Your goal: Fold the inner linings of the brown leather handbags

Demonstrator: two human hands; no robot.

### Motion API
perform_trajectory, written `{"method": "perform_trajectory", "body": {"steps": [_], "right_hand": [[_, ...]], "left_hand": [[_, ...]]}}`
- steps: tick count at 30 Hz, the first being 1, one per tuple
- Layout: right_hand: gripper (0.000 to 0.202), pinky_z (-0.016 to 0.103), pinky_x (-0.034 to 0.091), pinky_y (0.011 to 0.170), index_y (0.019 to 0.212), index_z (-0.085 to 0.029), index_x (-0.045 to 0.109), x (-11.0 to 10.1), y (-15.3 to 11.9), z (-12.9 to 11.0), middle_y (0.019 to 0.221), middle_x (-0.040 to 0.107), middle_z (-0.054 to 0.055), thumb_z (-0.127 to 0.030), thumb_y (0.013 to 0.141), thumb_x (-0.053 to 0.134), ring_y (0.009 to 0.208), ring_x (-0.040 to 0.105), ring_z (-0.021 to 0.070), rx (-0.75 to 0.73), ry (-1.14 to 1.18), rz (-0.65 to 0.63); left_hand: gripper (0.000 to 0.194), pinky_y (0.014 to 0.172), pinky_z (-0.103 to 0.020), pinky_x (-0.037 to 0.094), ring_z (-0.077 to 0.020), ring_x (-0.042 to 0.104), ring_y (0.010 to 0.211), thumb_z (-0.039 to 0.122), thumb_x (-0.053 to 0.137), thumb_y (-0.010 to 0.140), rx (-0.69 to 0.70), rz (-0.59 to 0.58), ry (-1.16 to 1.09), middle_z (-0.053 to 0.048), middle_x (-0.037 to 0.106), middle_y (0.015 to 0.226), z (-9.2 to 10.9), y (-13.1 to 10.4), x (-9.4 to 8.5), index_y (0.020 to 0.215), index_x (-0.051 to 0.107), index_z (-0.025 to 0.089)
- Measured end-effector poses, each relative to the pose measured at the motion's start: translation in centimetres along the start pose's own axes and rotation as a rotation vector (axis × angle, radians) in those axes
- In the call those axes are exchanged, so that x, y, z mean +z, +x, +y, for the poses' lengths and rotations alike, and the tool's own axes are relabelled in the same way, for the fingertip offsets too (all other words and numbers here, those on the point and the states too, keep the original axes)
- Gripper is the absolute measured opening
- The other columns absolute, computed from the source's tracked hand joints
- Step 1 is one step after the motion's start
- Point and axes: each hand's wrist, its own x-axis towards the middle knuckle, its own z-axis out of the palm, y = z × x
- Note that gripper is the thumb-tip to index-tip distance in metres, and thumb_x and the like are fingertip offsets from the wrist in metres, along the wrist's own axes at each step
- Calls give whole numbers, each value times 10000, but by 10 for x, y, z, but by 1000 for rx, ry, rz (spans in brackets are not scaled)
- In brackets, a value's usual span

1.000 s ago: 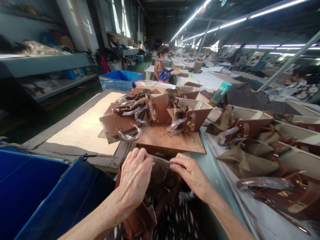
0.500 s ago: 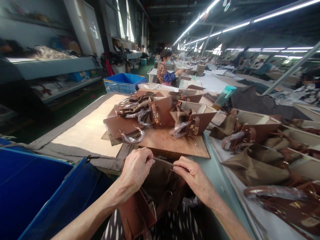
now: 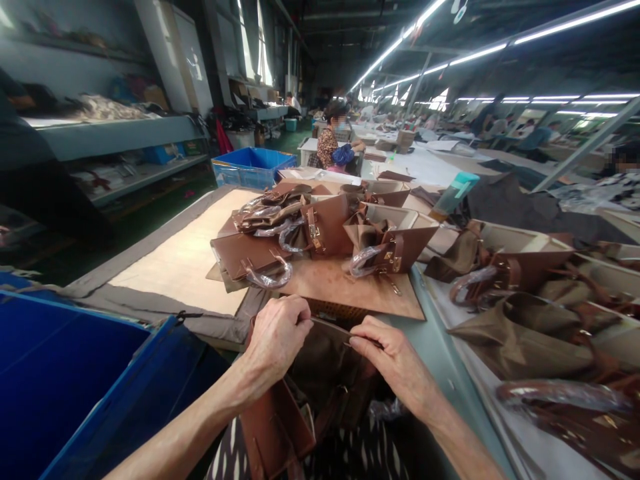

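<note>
at the lower centre, the left hand (image 3: 280,333) and right hand (image 3: 397,360) pinch the brown bag (image 3: 325,363) by its edge, fingertips closed; handling looks underway, how much remains cannot be told.

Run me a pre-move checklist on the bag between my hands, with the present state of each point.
1. Left hand gripping the bag's top edge: ok, fingers closed on it.
2. Right hand gripping the same edge: ok, thumb and fingers pinch it.
3. Edge held up between the hands: ok, though it dips toward the right hand.
4. Bag's lower part free of snags: cannot tell, it is in shadow at the lap.
5. Brown leather board free to take another bag: not ok, bags such as the one with the gold clasp stand on it.
</note>
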Motion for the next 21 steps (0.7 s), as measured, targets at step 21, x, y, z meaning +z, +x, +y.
{"method": "perform_trajectory", "body": {"steps": [21], "right_hand": [[152,234,357,617,763,-172,660,-9,11,8,733,509,-20,-283,782,558,689,491,121,100,138,-118]], "left_hand": [[108,565,-223,311,-124,493,607,191,515,703,-46,-49,-56,28,557,608,2,-2,-4,609,567,187]]}}
